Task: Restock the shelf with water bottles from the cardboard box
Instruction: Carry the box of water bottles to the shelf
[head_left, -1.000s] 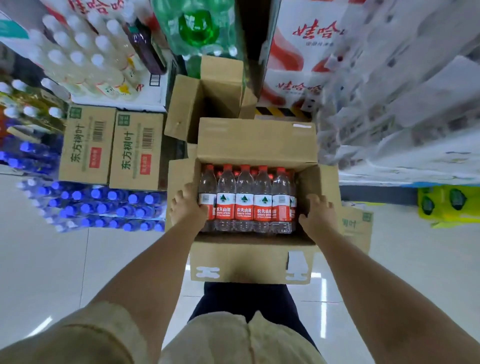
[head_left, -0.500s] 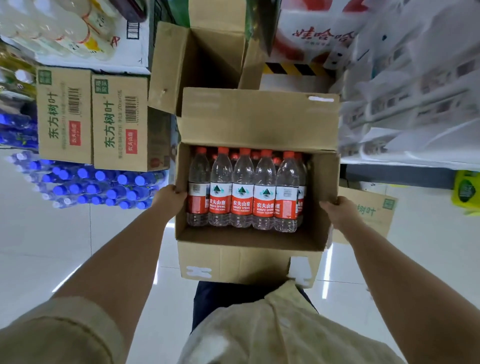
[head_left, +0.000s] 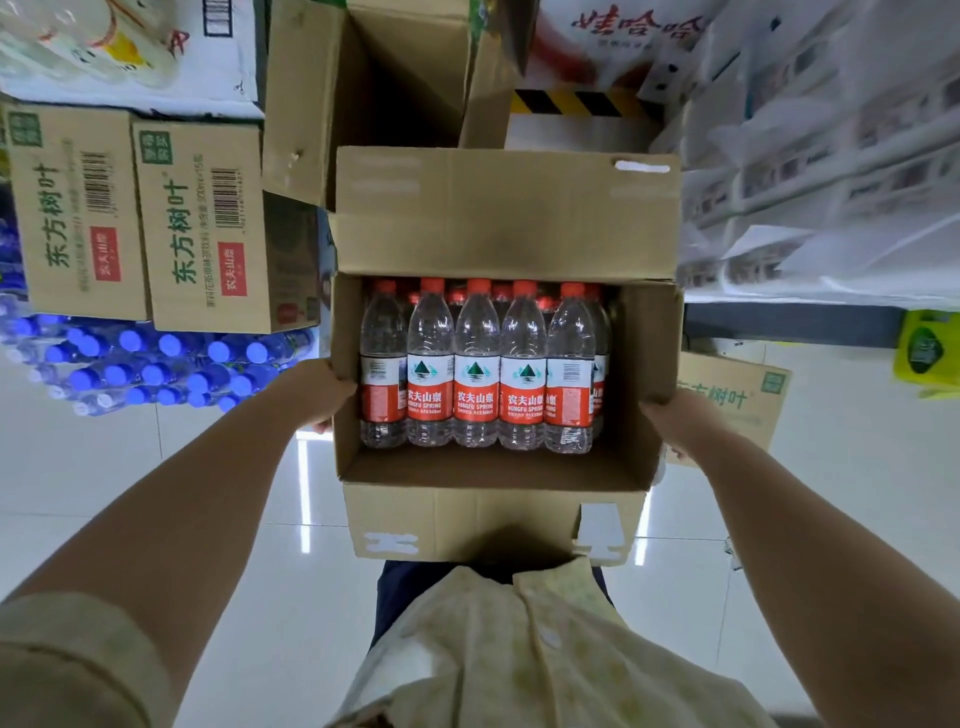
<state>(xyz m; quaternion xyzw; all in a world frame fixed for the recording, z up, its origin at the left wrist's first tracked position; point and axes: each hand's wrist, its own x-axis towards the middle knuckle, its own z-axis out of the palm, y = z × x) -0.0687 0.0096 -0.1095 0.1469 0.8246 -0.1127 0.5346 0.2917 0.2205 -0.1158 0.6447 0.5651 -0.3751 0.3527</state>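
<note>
On my feed the cardboard box (head_left: 498, 519) sits at the centre of the view, held up in front of the person's pale shirt (head_left: 519, 649), with its far flap folded up toward 12 o'clock. The left hand (head_left: 324, 387) grips the box's wall at 9 o'clock, with the thumb at the rim. The right hand (head_left: 675, 421) grips the opposite wall at 3 o'clock, fingers curled round the edge.

Inside, the water bottles (head_left: 475, 364) stand upright with red caps and red-and-white Nongfu Spring labels. I count five in the front row, with more caps showing behind. They are packed toward the 12 o'clock side, and a strip of box floor shows at 6 o'clock.

At 12 o'clock past the flap stands an open brown carton (head_left: 363, 93), just beside a strip of yellow-and-black hazard tape (head_left: 582, 103). At 10 o'clock are two sealed tea cartons (head_left: 197, 228) with green lettering, and blue-capped bottle packs (head_left: 156, 364) lie below them at 9 o'clock. The shelf (head_left: 805, 182) at 2 o'clock holds white packs too blurred for me to read. Behind the right wrist, at 3 o'clock, another printed carton (head_left: 737, 400) rests on the glossy tile floor (head_left: 104, 493).
</note>
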